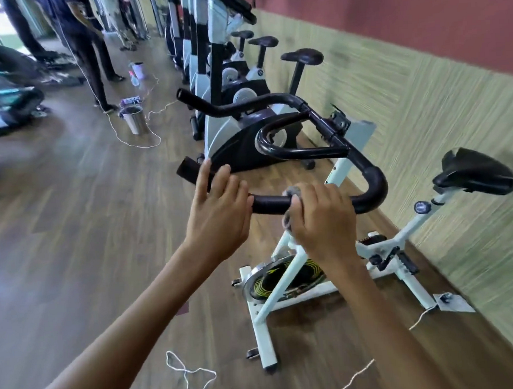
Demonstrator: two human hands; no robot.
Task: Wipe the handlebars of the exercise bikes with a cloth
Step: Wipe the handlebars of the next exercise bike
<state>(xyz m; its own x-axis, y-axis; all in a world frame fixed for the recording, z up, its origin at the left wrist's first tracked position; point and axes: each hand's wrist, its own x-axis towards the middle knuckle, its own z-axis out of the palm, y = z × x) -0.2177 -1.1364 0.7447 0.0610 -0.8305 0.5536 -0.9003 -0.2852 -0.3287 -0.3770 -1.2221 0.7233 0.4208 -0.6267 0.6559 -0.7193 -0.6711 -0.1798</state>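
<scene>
- Right hand (322, 220) is curled tight round the near handlebar (269, 204) w/ a grey cloth (293, 191) bunched underneath. Only scraps of cloth poke out above and below the knuckles, the rest is hidden.
- Left hand (217, 209) lies on the same bar just beside it, fingers straight and spread, not gripping. Thumb and the bar under the palm are out of sight.
- The bar belongs to the white bike (266, 342) at the wall edge of the floor (73, 233). Its saddle (474, 172) is smeared.
- More bikes (237, 141) are lined up behind it, tops cut off.
- Steel bucket (134, 120) stands mid-floor, white cord (186, 373) at the near edge. Ppl (93, 54) at the far end are cropped and blurry.
</scene>
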